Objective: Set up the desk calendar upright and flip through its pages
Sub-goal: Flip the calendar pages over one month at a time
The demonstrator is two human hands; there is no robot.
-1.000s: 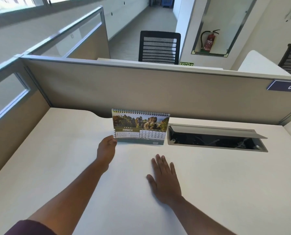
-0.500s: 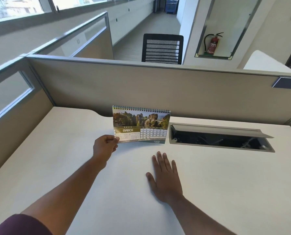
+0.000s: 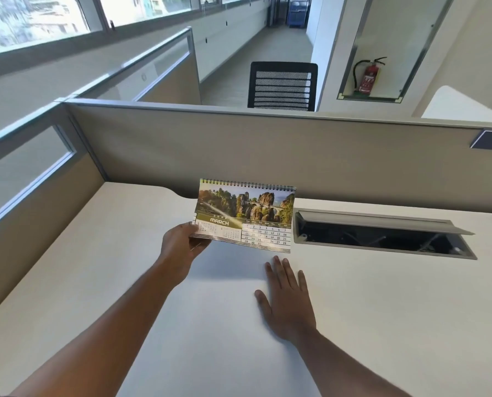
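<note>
above desk (image 3: 353,310), left hand (image 3: 179,247) grips "march" calendar (image 3: 246,216).

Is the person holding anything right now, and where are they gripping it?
The left hand pinches the desk calendar at its lower left corner. The right hand holds nothing.

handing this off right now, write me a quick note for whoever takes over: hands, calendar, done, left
Left hand: closed on the lower left corner of the desk calendar, fingers under the pages, thumb on the front.
Right hand: flat on the desk, palm down, holding nothing, just short of the calendar's lower edge.
Calendar: spiral binding on top, open to March, left of the open cable tray. Whether its base rests on the desk or is lifted is unclear.
Done: calendar is roughly upright and facing the person.
Left: settle it standing without support, then flip through the pages past March.
</note>
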